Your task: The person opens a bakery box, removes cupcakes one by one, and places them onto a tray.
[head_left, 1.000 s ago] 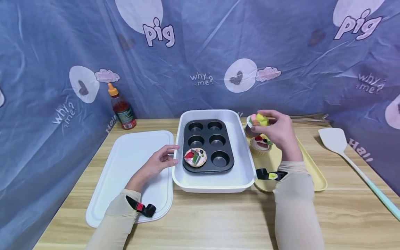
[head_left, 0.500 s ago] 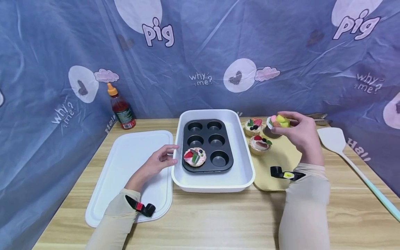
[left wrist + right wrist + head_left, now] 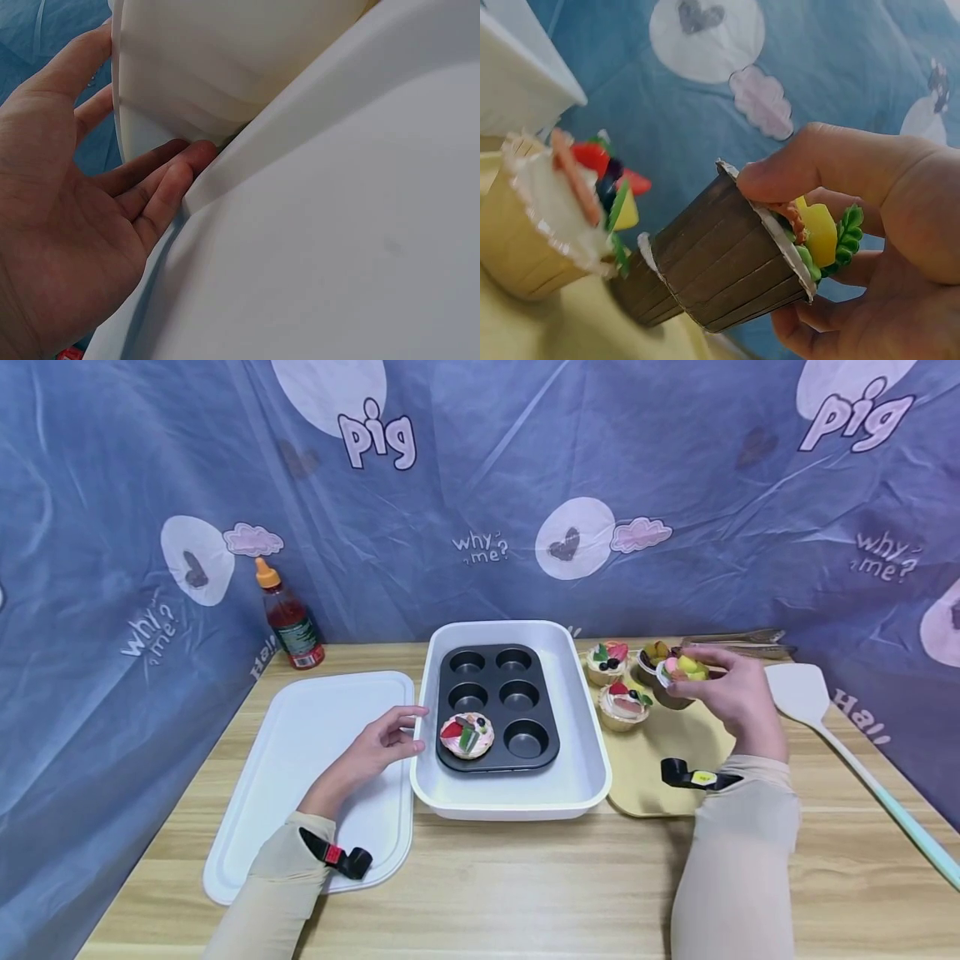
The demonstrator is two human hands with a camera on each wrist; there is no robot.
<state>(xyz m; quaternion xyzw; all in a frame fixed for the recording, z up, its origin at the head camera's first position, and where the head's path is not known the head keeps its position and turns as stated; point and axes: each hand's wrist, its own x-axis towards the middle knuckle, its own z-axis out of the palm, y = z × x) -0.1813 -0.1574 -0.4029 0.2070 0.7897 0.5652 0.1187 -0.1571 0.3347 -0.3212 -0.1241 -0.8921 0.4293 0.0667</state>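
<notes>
My right hand (image 3: 738, 693) pinches the rim of a cupcake (image 3: 670, 695) in a brown paper cup, topped with yellow and pink fruit pieces. In the right wrist view, the cupcake (image 3: 727, 251) is tilted and another brown cup shows behind it. That other brown-cup cupcake (image 3: 649, 662) and two fruit tarts, one at the back (image 3: 606, 663) and one in front (image 3: 622, 708), stand on the yellow tray (image 3: 652, 777). My left hand (image 3: 378, 747) touches the left wall of the white basin (image 3: 510, 814) with relaxed fingers. Inside the basin, a black muffin tin (image 3: 491, 675) holds one fruit tart (image 3: 467, 737).
A white tray (image 3: 300, 752) lies under the left forearm. Behind it stands a sauce bottle (image 3: 296, 627) with an orange cap. Tongs (image 3: 735, 639) lie at the back right, and a white spatula (image 3: 798, 689) with a green handle lies along the right side.
My right hand has carried the brown-cup cupcake rightward, then slightly toward me. The back tart and the other brown-cup cupcake have come into view. My left hand stays at the basin.
</notes>
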